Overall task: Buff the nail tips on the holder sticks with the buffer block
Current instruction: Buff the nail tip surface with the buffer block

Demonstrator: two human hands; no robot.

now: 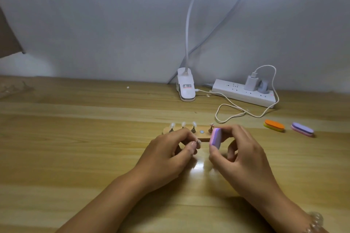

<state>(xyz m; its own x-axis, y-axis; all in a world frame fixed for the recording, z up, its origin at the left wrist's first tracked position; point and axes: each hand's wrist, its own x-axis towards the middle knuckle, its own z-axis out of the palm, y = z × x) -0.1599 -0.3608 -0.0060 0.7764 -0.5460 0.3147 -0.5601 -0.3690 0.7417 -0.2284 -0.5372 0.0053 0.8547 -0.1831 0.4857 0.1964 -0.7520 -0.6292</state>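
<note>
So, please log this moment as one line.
left hand: pinches nail tip stick | right hand: grips buffer block | stand: one slot empty

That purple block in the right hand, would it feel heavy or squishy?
Probably light: the right hand holds the purple buffer block with fingertips alone. Its layered, foam-like look suggests slight give. Flat sides make rolling unlikely.
</note>
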